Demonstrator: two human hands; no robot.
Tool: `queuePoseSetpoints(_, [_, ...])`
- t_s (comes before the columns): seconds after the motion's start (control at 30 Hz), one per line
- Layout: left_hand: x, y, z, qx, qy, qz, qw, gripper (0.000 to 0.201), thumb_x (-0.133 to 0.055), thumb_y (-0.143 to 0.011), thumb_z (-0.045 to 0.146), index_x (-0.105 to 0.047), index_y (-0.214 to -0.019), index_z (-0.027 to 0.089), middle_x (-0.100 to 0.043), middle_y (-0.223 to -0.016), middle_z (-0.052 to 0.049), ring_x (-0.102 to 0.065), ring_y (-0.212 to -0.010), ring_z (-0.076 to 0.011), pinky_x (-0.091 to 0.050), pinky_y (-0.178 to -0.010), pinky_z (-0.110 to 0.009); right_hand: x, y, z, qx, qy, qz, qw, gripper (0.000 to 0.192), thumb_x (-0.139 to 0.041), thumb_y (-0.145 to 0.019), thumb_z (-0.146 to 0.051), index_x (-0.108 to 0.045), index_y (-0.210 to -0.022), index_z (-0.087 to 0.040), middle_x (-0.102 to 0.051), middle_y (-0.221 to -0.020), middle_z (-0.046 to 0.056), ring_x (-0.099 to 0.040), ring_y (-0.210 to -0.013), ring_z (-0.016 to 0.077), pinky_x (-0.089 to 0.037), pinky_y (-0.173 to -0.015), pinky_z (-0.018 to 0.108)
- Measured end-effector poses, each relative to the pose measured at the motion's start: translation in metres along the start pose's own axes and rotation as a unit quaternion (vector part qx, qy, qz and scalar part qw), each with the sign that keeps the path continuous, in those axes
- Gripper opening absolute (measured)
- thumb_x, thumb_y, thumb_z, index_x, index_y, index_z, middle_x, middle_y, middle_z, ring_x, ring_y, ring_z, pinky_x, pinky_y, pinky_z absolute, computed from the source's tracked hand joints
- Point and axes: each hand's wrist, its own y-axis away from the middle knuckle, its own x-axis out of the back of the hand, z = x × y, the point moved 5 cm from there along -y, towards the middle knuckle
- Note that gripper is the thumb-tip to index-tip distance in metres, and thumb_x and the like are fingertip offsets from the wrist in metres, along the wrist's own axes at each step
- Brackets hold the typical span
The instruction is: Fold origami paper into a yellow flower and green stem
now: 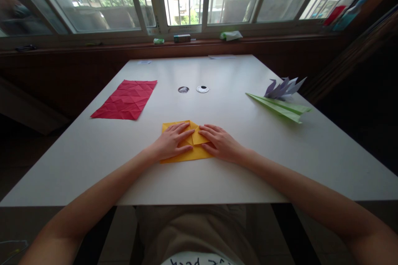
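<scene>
A folded sheet of yellow origami paper (186, 155) lies on the white table near its front edge, with creases and a raised flap at its upper middle. My left hand (172, 140) rests flat on the paper's left part, fingers stretched toward the centre. On the right part lies my right hand (219, 143), its fingers spread and pointing inward over the flap. Neither hand grips anything; both press on or touch the paper from above. The fingers and palms hide parts of the paper's left and right sides.
A creased red paper sheet (127, 99) lies at the left of the white table (174, 186). At the right are a green paper plane (280, 107) and a purple paper crane (280, 90). Two round fittings, one silvery (183, 90) and one white-rimmed (202, 89), sit mid-table.
</scene>
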Motion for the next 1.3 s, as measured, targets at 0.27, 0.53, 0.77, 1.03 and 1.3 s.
queuePoseSetpoints(0.27, [0.0, 0.001, 0.0, 0.0, 0.007, 0.002, 1.0, 0.055, -0.043, -0.079, 0.051, -0.036, -0.128, 0.029, -0.032, -0.137, -0.006, -0.027, -0.126, -0.0252, -0.023, -0.103, -0.043, 0.002, -0.001, -0.003, 0.029, 0.012, -0.005, 0.999, 0.033, -0.045, -0.082, -0.024, -0.051, -0.115, -0.021, -0.052, -0.121, 0.007, -0.041, -0.116, 0.0236, -0.038, -0.095, 0.043])
queuePoseSetpoints(0.53, [0.001, 0.001, 0.0, 0.008, 0.008, -0.007, 1.0, 0.055, -0.042, -0.079, 0.051, -0.037, -0.128, 0.028, -0.031, -0.138, -0.006, -0.027, -0.126, -0.025, -0.022, -0.103, -0.042, 0.003, -0.002, -0.002, 0.038, -0.012, 0.029, 0.999, 0.025, -0.046, -0.082, -0.022, -0.06, -0.102, -0.023, -0.057, -0.113, 0.006, -0.049, -0.107, 0.02, -0.042, -0.091, 0.038])
queuePoseSetpoints(0.77, [0.002, 0.001, 0.002, 0.011, 0.01, -0.009, 1.0, 0.054, -0.042, -0.079, 0.051, -0.037, -0.128, 0.029, -0.032, -0.138, -0.006, -0.026, -0.126, -0.025, -0.023, -0.103, -0.042, 0.008, 0.0, 0.005, -0.018, -0.055, 0.055, 0.997, 0.025, -0.05, -0.08, -0.027, -0.057, -0.102, -0.021, -0.06, -0.106, 0.006, -0.052, -0.101, 0.0197, -0.043, -0.087, 0.037])
queuePoseSetpoints(1.03, [0.001, 0.001, 0.002, 0.011, 0.013, -0.011, 1.0, 0.055, -0.042, -0.079, 0.051, -0.037, -0.129, 0.028, -0.031, -0.138, -0.006, -0.026, -0.126, -0.0249, -0.022, -0.103, -0.042, 0.01, 0.001, 0.016, -0.127, -0.071, 0.08, 0.986, 0.024, -0.051, -0.079, -0.028, -0.055, -0.101, -0.019, -0.063, -0.096, 0.007, -0.056, -0.091, 0.0199, -0.045, -0.081, 0.035])
queuePoseSetpoints(1.3, [0.001, 0.002, 0.002, 0.008, 0.011, -0.006, 1.0, 0.055, -0.042, -0.078, 0.05, -0.037, -0.128, 0.027, -0.03, -0.138, -0.007, -0.025, -0.127, -0.0253, -0.023, -0.103, -0.042, 0.004, 0.002, 0.026, -0.18, -0.218, 0.074, 0.956, 0.033, -0.059, -0.069, -0.018, -0.054, -0.101, -0.021, -0.061, -0.097, 0.003, -0.057, -0.089, 0.0163, -0.046, -0.083, 0.034])
